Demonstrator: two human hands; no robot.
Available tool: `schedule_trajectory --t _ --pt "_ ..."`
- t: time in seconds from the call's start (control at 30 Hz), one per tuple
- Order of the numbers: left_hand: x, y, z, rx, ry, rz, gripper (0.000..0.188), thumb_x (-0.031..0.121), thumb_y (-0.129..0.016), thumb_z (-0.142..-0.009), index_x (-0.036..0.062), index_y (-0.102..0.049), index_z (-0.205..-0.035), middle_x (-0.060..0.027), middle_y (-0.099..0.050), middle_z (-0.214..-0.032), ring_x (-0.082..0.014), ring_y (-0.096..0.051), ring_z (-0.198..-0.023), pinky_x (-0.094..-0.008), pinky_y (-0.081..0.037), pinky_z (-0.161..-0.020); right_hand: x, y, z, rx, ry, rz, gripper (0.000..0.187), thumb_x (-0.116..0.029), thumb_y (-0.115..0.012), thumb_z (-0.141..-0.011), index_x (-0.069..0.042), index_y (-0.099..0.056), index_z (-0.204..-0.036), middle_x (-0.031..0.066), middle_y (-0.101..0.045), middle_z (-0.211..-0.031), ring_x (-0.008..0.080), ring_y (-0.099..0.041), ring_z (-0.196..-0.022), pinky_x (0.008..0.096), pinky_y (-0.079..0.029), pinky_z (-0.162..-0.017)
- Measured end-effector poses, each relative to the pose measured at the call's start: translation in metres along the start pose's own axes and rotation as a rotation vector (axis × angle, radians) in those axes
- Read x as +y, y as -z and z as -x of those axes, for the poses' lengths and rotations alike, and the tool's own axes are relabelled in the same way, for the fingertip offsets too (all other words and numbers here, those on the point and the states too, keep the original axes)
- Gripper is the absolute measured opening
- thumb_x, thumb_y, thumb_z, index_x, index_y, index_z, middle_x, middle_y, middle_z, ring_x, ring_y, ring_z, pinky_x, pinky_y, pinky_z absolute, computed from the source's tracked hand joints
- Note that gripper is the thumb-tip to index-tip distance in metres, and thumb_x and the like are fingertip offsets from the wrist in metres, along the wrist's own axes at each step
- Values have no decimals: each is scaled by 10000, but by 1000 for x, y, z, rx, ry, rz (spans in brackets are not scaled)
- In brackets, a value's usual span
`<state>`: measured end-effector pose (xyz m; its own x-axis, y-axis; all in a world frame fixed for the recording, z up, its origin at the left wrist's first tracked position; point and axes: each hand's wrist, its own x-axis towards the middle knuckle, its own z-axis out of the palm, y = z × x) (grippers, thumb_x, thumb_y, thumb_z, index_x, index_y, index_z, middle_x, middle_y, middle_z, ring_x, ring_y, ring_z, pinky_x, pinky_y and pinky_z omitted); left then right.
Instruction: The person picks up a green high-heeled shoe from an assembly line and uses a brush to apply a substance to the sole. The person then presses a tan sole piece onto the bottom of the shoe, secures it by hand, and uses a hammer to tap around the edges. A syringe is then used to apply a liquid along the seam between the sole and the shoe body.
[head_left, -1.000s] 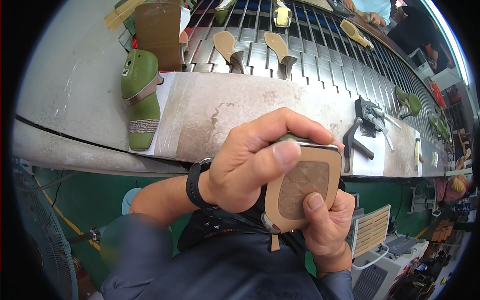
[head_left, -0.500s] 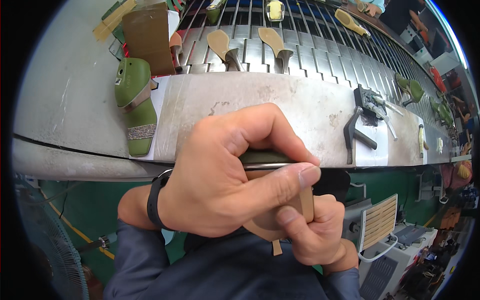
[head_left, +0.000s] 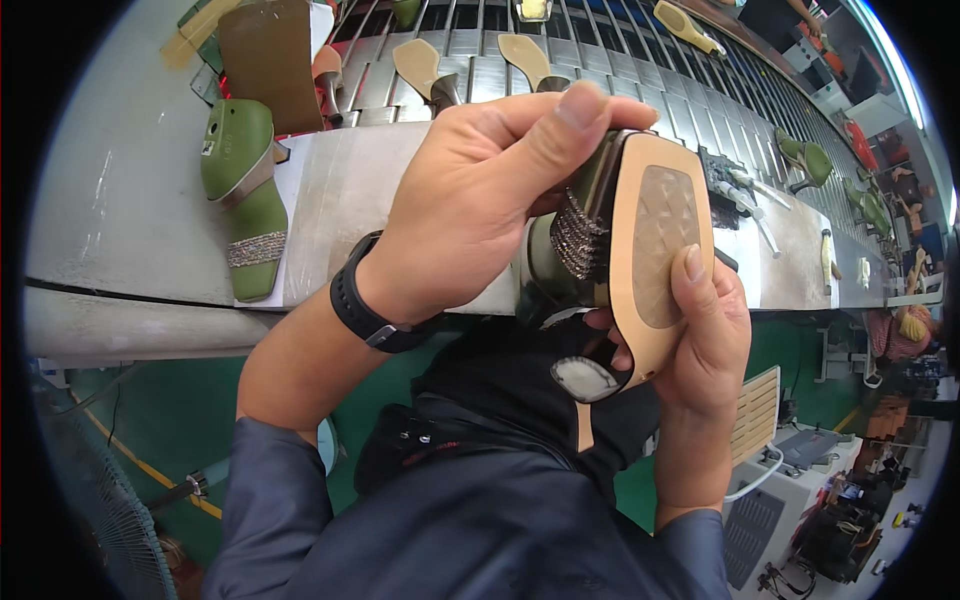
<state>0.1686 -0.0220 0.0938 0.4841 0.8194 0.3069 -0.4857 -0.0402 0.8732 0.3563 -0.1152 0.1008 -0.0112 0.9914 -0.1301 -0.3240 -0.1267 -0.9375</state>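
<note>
Over the bench edge I hold a sandal [head_left: 630,265] on a green last, its tan sole with a patterned brown centre turned towards me. A glittery strap crosses its dark side. The thumb of my right hand [head_left: 705,320] lies on the sole while the fingers wrap behind it. My left hand [head_left: 490,190] is closed at the toe end, thumb and fingertips along the upper edge; part of its grip is hidden. A narrow tan strip [head_left: 585,428] hangs below the sandal. Left on the bench lies another green last [head_left: 245,195] wearing a glittery-strapped sandal.
Behind the bench [head_left: 345,190] runs a slatted metal conveyor [head_left: 480,70] carrying tan soles with heels [head_left: 418,68]. A brown box [head_left: 268,65] stands far left. Right of the sandal sits a black holder [head_left: 728,180] with slim white tools. A fan [head_left: 95,490] is low left.
The sandal has risen and turned upright, so its tan sole now shows. Both hands rose with it, the right one moving further right; the view has shifted slightly.
</note>
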Motion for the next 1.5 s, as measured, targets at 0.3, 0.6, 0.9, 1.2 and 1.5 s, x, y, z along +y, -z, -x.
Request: schedule_trajectory --t 0.3,0.6,0.9,1.2,1.5 --pt "-3 -13 -11 47 -84 -196 332 218 -690 -1031 -26 -712 -1254 -89 -760 -1083 -123 -706 -1022 -275 -572 -901 3 15 1 -6 68 -32 402 -274 -547 -1095 95 -621 -1234 190 -749 -990 205 -759 -702 304 -659 -536" --pt "-9 -10 -14 -57 -93 -237 368 162 -661 -1044 -28 -647 -1358 -99 -739 -1169 -132 -687 -1076 -265 -549 -957 5 23 -2 -10 106 -15 392 -260 -533 -1101 96 -618 -1240 196 -747 -1003 206 -759 -714 302 -659 -536" --pt "2 -6 -6 -228 -79 -250 596 13 -693 -965 -75 -456 -1504 -176 -609 -1410 -222 -615 -1292 -351 -510 -1094 1 13 5 78 122 98 416 -289 -535 -1098 99 -605 -1231 176 -737 -910 209 -737 -656 281 -617 -515" --pt "15 -14 29 68 -15 -217 334 64 -606 -994 -77 -614 -1297 -255 -707 -1244 -256 -701 -1156 -374 -550 -1031 11 -7 23 8 163 163 325 -205 -617 -1066 112 -661 -1120 136 -739 -894 124 -679 -649 244 -536 -569" --pt "49 -2 57 316 58 -263 475 382 -502 -1017 -61 -626 -1136 -286 -724 -1087 -304 -725 -1048 -424 -575 -973 42 -26 21 -189 560 584 146 -117 -728 -975 25 -715 -943 83 -654 -663 160 -594 -493 281 -462 -481"
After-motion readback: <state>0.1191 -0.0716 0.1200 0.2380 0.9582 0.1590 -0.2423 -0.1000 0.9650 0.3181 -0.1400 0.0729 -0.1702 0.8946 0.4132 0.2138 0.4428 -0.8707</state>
